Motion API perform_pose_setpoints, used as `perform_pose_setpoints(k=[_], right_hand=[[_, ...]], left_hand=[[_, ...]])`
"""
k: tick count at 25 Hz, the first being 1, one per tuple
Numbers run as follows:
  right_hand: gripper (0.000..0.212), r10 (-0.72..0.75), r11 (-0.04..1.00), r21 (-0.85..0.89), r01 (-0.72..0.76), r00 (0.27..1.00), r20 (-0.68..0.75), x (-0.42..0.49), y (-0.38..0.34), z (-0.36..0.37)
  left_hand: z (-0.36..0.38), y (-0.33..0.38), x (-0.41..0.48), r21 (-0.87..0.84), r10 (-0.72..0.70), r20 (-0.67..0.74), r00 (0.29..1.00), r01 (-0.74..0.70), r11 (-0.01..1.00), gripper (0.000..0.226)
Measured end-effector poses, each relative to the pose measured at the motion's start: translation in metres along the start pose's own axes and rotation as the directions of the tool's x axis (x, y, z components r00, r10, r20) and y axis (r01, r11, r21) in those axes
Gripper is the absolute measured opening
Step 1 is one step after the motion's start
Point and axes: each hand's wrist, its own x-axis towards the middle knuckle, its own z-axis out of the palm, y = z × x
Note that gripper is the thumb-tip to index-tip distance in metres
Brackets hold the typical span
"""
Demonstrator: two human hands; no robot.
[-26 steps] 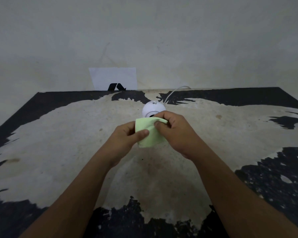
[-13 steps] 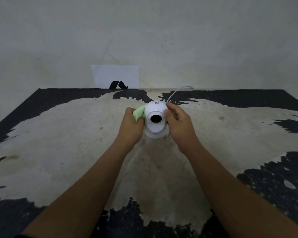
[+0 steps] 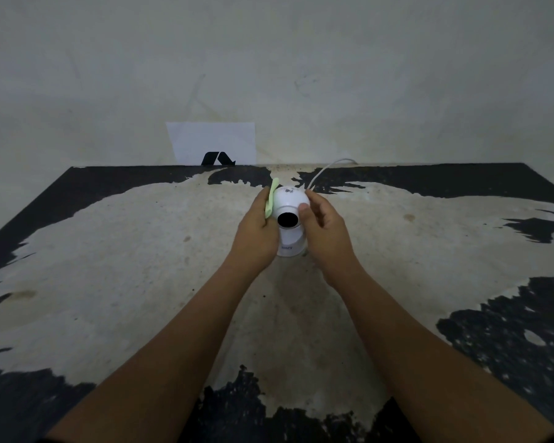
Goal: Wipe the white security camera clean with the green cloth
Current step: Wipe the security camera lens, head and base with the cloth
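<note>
1. One white security camera (image 3: 289,219) stands upright near the middle of the tabletop (image 3: 115,270), toward its far side, its round head on a short base and its single dark lens facing the viewer.
2. One green cloth (image 3: 271,199) is pressed flat against the left side of the camera's head, its top edge standing up just above the fingers that hold it.
3. The left hand (image 3: 257,233) is cupped around the cloth and pins it against the camera (the fingers themselves are mostly hidden behind the cloth and the camera body).
4. The right hand (image 3: 325,233) rests against the right side of the camera, fingers loosely curled, with the thumb tip touching the head just beside the lens; it grips nothing else.
5. One thin white cable (image 3: 325,171) runs from behind the camera up to the back edge of the tabletop.
6. One white sheet of paper (image 3: 211,140) with a black mark leans against the wall (image 3: 301,59) behind the tabletop, left of the camera and well apart from it.
7. The tabletop is black with a large worn pale patch; two bare forearms reach across it.
</note>
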Motion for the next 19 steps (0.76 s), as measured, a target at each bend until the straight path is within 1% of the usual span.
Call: perform_pose_setpoints(k=[2, 4, 6, 7, 8, 9, 11, 13, 17, 19], right_hand=[[0.044, 0.002, 1.000, -0.001, -0.002, 1.000, -0.007, 0.000, 0.002, 0.001], [0.043, 0.005, 1.000, 0.004, -0.005, 1.000, -0.015, -0.001, 0.002, 0.002], [0.041, -0.006, 1.000, -0.008, 0.006, 1.000, -0.016, -0.003, 0.002, 0.001], [0.041, -0.008, 1.000, -0.007, 0.008, 1.000, -0.015, -0.003, 0.001, 0.001], [0.040, -0.005, 1.000, -0.002, 0.005, 1.000, -0.012, -0.003, 0.001, 0.001], [0.040, -0.004, 1.000, 0.002, 0.004, 1.000, -0.005, -0.003, 0.001, 0.000], [0.041, -0.007, 1.000, 0.003, 0.007, 1.000, 0.007, -0.002, 0.002, -0.001], [0.041, -0.004, 1.000, 0.005, 0.004, 1.000, 0.016, -0.002, 0.004, -0.002], [0.041, -0.013, 0.999, -0.040, 0.015, 0.999, 0.046, -0.002, 0.001, -0.004], [0.040, -0.012, 0.998, -0.059, 0.015, 0.999, 0.044, -0.002, 0.001, -0.005]], left_hand=[[0.002, -0.008, 0.003, 0.098, -0.030, 0.049, 0.998, 0.025, 0.995, 0.044], [0.002, -0.020, 0.001, 0.248, -0.109, 0.098, 0.989, 0.082, 0.965, 0.042], [0.003, -0.025, -0.003, 0.392, -0.142, 0.136, 0.980, 0.079, 0.917, 0.038], [0.004, -0.023, -0.006, 0.433, -0.131, 0.138, 0.982, 0.059, 0.899, 0.037], [0.005, -0.020, -0.010, 0.437, -0.107, 0.126, 0.986, 0.042, 0.898, 0.036], [0.004, -0.015, -0.014, 0.406, -0.077, 0.100, 0.992, 0.030, 0.913, 0.038], [0.002, -0.004, -0.020, 0.292, -0.042, 0.033, 0.999, 0.030, 0.956, 0.043], [0.000, 0.003, -0.017, 0.222, -0.026, -0.018, 1.000, 0.029, 0.975, 0.049], [0.004, 0.005, -0.008, 0.209, -0.032, -0.059, 0.998, 0.044, 0.977, 0.046], [0.008, -0.006, -0.011, 0.227, -0.068, -0.036, 0.997, 0.074, 0.971, 0.044]])
